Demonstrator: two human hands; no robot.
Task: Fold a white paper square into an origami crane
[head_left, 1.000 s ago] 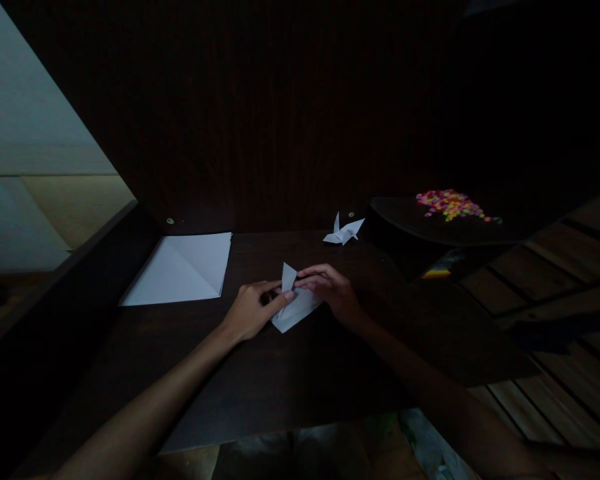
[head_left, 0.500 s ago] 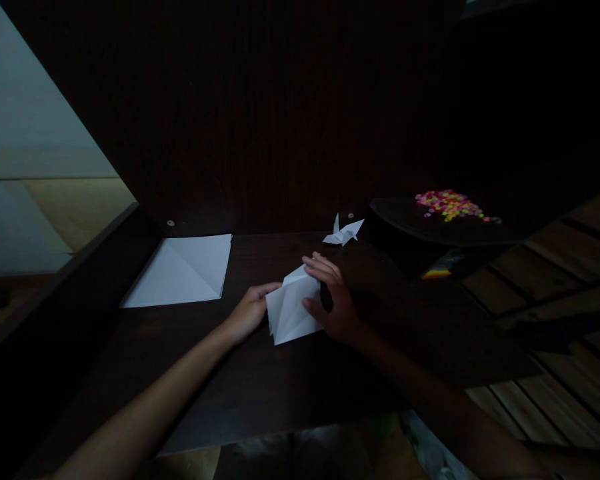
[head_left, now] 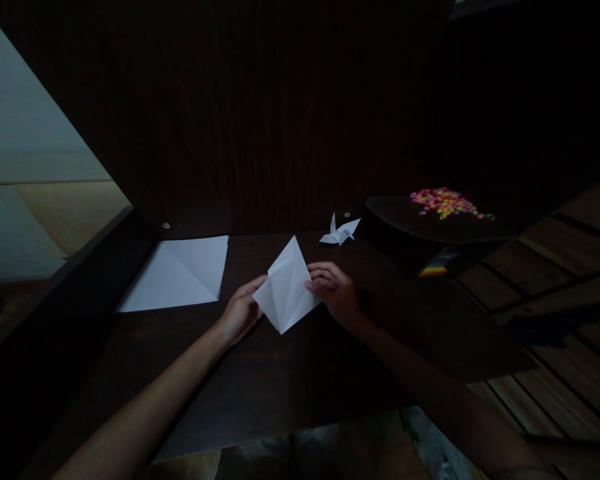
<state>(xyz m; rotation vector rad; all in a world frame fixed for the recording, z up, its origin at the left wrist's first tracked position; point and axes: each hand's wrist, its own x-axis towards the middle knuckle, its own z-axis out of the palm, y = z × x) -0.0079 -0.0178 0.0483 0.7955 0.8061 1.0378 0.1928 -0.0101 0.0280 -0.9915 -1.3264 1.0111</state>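
Note:
Between my hands is a folded sheet of white paper [head_left: 287, 287], creased and roughly kite-shaped, one corner pointing away from me. My left hand [head_left: 244, 308] grips its left edge, fingers partly hidden behind the paper. At the right edge, my right hand [head_left: 336, 292] pinches it with the thumb in front. Beyond it, a finished white paper crane [head_left: 340, 231] stands against the back panel. To the left lies a stack of white square paper [head_left: 180, 275], its top sheet marked by a diagonal crease.
The dark wooden table [head_left: 250, 400] has a tall back panel [head_left: 260, 120] and a raised left side board [head_left: 75, 267]. A rounded shelf [head_left: 390, 212] on the right carries a pile of small colourful pieces [head_left: 445, 201]. Wooden slats [head_left: 540, 407] show at the lower right.
The folded paper's upper flap has come up into a point, giving it a taller kite shape. My right hand has come down from the top to its right edge.

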